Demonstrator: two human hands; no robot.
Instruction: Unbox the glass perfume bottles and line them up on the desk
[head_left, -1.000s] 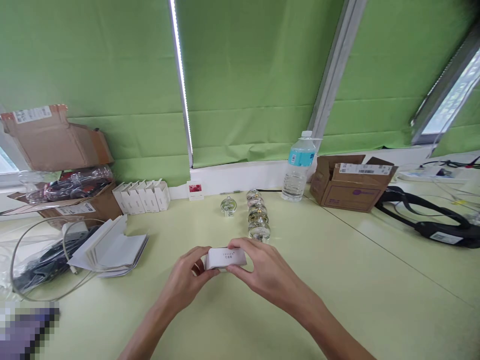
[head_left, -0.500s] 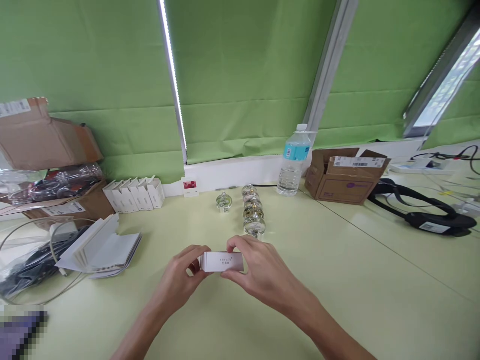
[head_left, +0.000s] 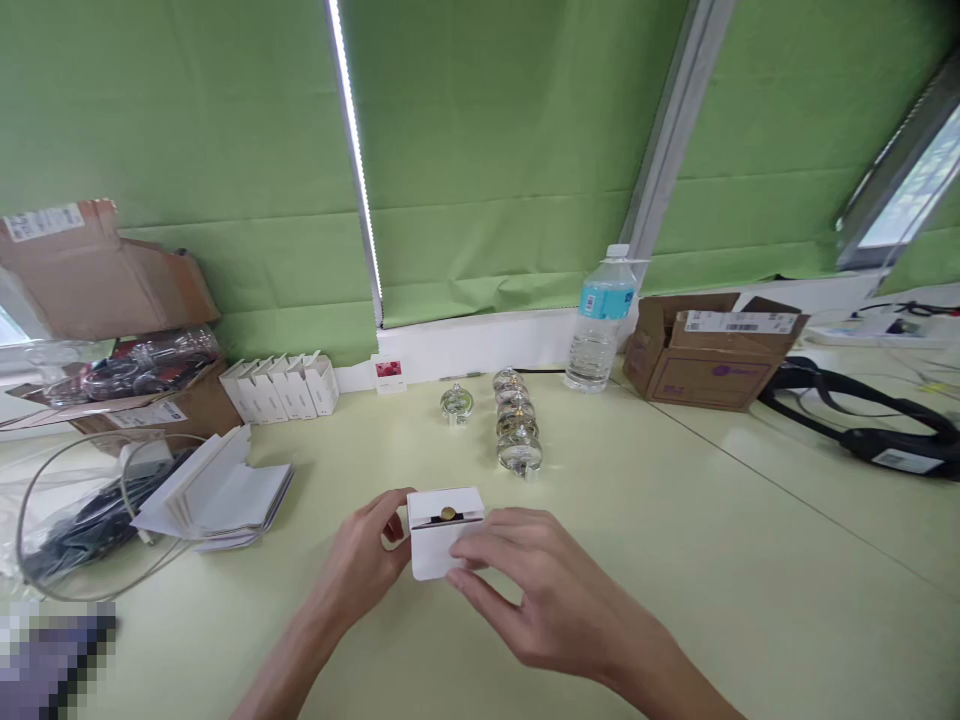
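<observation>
A small white carton (head_left: 448,500) is held low over the table in front of me. Its front flap (head_left: 431,555) hangs down, and a round gold top (head_left: 448,514) shows in the dark opening. My left hand (head_left: 371,555) grips the carton's left side between thumb and fingers. On the right, my right hand (head_left: 525,580) has its fingers on the flap's right part, thumb just below. Beyond stand a lone round glass bottle (head_left: 457,402) and a row of several similar glass bottles (head_left: 517,425).
Several white cartons (head_left: 281,390) line the back left, near brown boxes (head_left: 135,290). Folded white card (head_left: 232,500) and a looped cable (head_left: 30,510) lie at left. A water bottle (head_left: 600,320), an opened carton box (head_left: 709,365) and a black headset (head_left: 885,440) stand at right.
The carton's printed lid has been opened; its flap now folds down towards me, exposing the gold top. My right hand has shifted lower and to the right, while my left keeps its hold.
</observation>
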